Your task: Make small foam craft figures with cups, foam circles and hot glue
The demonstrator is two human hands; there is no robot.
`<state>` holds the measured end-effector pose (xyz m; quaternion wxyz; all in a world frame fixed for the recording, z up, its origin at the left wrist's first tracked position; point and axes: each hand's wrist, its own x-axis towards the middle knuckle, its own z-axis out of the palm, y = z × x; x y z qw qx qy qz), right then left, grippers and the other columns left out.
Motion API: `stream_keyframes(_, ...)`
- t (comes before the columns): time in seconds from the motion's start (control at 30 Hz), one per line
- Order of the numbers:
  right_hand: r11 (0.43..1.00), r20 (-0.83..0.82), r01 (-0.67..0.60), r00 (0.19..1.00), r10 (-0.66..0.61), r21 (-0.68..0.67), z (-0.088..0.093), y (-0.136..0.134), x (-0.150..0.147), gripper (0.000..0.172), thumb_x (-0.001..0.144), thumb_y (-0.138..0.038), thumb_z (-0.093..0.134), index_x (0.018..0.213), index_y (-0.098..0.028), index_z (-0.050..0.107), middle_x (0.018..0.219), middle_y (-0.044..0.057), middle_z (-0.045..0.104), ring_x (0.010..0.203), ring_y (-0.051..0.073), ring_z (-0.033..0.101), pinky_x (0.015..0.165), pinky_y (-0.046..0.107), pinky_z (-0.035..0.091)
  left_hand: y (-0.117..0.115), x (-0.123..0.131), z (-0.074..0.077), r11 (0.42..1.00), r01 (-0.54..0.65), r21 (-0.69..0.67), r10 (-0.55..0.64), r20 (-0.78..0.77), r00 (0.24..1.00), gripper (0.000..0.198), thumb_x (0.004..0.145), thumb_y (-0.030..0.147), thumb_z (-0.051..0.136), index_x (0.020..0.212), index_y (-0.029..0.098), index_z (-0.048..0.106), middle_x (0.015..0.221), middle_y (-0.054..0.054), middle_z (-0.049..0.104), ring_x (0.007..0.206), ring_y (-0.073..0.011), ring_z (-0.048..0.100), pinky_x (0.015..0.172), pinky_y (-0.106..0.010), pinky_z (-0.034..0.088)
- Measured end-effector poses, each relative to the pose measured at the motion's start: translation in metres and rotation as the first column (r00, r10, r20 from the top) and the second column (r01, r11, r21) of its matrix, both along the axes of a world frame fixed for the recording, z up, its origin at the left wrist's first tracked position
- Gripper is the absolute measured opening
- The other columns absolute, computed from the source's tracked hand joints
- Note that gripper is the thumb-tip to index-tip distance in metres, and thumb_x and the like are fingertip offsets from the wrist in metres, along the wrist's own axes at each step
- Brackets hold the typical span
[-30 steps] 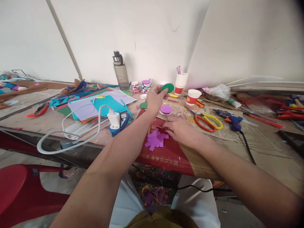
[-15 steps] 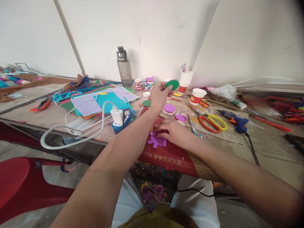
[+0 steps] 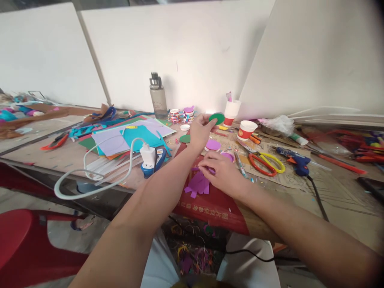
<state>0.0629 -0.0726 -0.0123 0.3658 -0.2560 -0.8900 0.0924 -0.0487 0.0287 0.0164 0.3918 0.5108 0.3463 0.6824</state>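
Bottle [image 3: 159, 102]: lettering on its side, too small to read.
Purple strips [image 3: 198, 186]: on the red sheet [image 3: 207, 214], just beside the right hand [image 3: 220, 172].
Left hand [image 3: 200, 130]: pinching a green disc [image 3: 216, 118] by its near edge, raised.
Red sheet: gold Chinese characters, upside down.
Right hand: fingers bent over the strips; cannot tell whether gripping.
Paper cup [image 3: 247, 130]: red band, gold emblem, illegible.

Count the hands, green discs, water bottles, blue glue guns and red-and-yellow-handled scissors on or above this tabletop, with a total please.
Hands: 2, the left hand and the right hand
Green discs: 2, the held disc and the resting disc
Water bottle: 1
Blue glue gun: 1
Red-and-yellow-handled scissors: 1 pair
Total: 7
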Motion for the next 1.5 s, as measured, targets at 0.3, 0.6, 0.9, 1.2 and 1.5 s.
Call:
stream_keyframes(0.3,0.953,-0.475,0.233,0.827,-0.300,-0.196,0.037,0.015,0.044,0.006,0.090,-0.025,0.057,0.088,-0.021,0.060,0.080,0.000,0.065,0.071,0.014,0.057,0.068,0.028,0.045,-0.001,-0.002,-0.007,0.990,0.115,0.076,-0.114,-0.014,0.993,0.021,0.074,0.029,0.074,0.084,0.016,0.060,0.070,0.000,0.067,0.063,-0.0117,0.064,0.065,-0.026,0.052)
stream_keyframes(0.6,0.937,-0.626,0.310,0.702,-0.339,-0.160,0.048,0.030,0.066,0.008,0.086,-0.029,0.063,0.089,-0.021,0.064,0.089,0.002,0.068,0.081,0.016,0.061,0.077,0.032,0.048,-0.007,-0.001,-0.014,0.921,0.149,0.361,-0.039,-0.295,0.955,0.013,0.078,0.015,0.067,0.090,0.020,0.067,0.104,-0.006,0.071,0.101,-0.0176,0.066,0.092,-0.035,0.053)
stream_keyframes(0.9,0.929,-0.501,0.371,0.804,-0.319,0.004,0.041,0.031,0.064,0.006,0.089,-0.021,0.059,0.089,-0.023,0.065,0.093,0.005,0.070,0.091,0.021,0.061,0.082,0.037,0.049,-0.009,-0.002,-0.014,0.916,0.197,0.350,-0.041,-0.406,0.913,0.012,0.079,0.020,0.068,0.091,0.021,0.067,0.108,-0.009,0.071,0.106,-0.0204,0.066,0.097,-0.039,0.052)
stream_keyframes(1.2,0.903,-0.413,0.421,0.839,-0.353,0.083,0.041,0.031,0.064,0.009,0.092,-0.019,0.056,0.090,-0.024,0.063,0.090,0.005,0.068,0.091,0.023,0.059,0.080,0.038,0.049,-0.009,-0.001,-0.016,0.952,0.153,0.264,-0.029,-0.421,0.906,0.016,0.077,0.027,0.072,0.092,0.020,0.070,0.099,-0.008,0.072,0.094,-0.0188,0.068,0.088,-0.035,0.054)
stream_keyframes(1.5,0.897,-0.379,0.429,0.851,-0.363,0.104,0.038,0.032,0.065,0.009,0.093,-0.020,0.055,0.092,-0.024,0.063,0.090,0.006,0.067,0.092,0.024,0.057,0.081,0.039,0.048,-0.011,0.000,-0.014,0.972,0.138,0.190,-0.047,-0.421,0.906,0.017,0.076,0.027,0.073,0.091,0.020,0.071,0.094,-0.006,0.072,0.086,-0.0176,0.069,0.082,-0.032,0.057)
